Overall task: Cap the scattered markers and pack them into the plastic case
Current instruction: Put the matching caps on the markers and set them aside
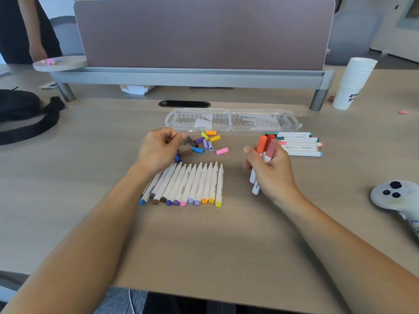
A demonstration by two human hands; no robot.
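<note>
**Marker Station Status**

A wood counter (204, 241) is backed by a mauve partition (204, 32). Three capped markers (265, 148) are gripped by the right hand (271, 171). The left hand (158, 149) is curled over loose caps (209, 141); its grip cannot be told. The plastic case (231, 121) is laid open just beyond both hands.

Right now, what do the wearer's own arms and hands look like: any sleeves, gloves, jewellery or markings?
Both are bare. The left hand and the right hand wear no gloves, and the fingers that show carry no rings. Neither wrist has a watch or band. The left forearm and the right forearm are uncovered down to the picture's edge, with no sleeve or cuff in view and no markings.
</note>
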